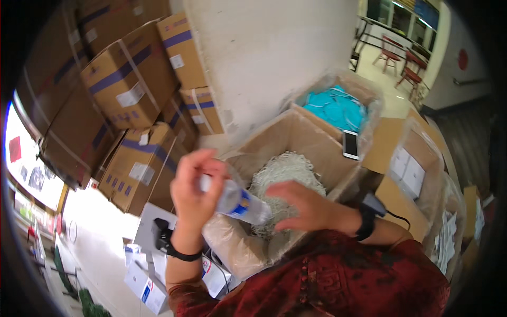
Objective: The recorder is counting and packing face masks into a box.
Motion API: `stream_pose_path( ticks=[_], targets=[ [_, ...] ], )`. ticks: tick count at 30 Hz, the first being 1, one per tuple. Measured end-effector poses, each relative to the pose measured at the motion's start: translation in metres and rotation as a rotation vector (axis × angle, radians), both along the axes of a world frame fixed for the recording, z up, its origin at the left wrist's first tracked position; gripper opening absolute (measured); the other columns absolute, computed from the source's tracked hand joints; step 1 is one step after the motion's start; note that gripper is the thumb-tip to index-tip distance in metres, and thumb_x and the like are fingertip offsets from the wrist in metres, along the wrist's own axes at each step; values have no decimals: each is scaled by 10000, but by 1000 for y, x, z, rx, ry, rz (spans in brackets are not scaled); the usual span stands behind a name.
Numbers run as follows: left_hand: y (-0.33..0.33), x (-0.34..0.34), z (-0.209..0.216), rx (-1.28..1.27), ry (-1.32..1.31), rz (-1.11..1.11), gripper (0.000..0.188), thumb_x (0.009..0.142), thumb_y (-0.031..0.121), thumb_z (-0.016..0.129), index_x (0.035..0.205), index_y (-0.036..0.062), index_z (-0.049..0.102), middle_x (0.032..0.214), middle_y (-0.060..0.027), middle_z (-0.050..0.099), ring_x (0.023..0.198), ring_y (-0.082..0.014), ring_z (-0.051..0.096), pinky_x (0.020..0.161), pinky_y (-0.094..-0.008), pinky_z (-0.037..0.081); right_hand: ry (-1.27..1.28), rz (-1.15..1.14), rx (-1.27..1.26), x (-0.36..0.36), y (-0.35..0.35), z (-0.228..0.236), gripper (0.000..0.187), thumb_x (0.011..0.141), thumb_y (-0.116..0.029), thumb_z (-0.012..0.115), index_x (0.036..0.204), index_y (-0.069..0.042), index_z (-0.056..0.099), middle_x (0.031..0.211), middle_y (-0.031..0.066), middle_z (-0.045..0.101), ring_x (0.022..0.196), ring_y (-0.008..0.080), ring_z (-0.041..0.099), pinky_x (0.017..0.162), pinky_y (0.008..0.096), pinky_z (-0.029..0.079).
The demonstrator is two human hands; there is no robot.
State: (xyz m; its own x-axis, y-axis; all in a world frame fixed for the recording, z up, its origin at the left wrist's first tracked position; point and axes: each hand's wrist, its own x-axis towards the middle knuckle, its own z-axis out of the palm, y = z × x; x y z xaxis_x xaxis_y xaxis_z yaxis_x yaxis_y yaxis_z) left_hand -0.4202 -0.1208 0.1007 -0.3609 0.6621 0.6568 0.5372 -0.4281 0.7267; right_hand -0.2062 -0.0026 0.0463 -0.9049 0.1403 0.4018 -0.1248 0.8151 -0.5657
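My left hand is closed around the top end of a clear plastic bottle with a blue label. The bottle is tilted, its base toward my right hand. My right hand has its fingers apart beside the base, without a visible grip on it. Below both hands stands an open cardboard box lined with clear plastic. Inside lies a heap of thin white cord-like loops. My left fingers partly cover the bottle's neck, and whether it has a cap I cannot tell.
Beyond it is a box of turquoise items, with a white phone on the edge between the boxes. At right, another carton holds white boxes. Taped cartons are stacked at left against a wall. White packs lie at lower left.
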Motion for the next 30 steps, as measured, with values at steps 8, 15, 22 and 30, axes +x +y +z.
stream_pose_path(
  ticks=[8,15,22,30],
  targets=[
    [76,181,41,281,-77,-548,387,751,-79,655,1096,-45,480,897,-119,619,765,-157,629,708,-251,504,36,-339,-405,140,-4,47,996,622,-231,822,1382,-13,217,1334,177,388,1226,285,415,1026,365,333],
    [120,275,60,-160,-284,-1747,731,645,188,814,1214,-75,437,1192,-228,509,1078,-306,541,968,-403,381,197,-352,-454,268,-21,48,762,651,-196,810,1271,-27,400,1132,116,553,1018,194,552,878,324,445],
    [127,373,43,-408,-478,-2057,621,760,229,724,1209,-99,446,1246,-279,483,1153,-335,497,983,-416,366,266,-211,-739,349,-35,31,601,640,-163,821,1142,-43,511,1053,50,573,953,142,540,853,297,448],
    [106,440,51,-328,-295,-1630,448,751,157,737,1110,-3,521,1172,-247,548,1186,-296,480,989,-405,370,423,-712,-435,407,-56,25,801,634,-256,818,1282,-56,392,1174,115,536,1099,215,518,947,349,403]
  ],
)
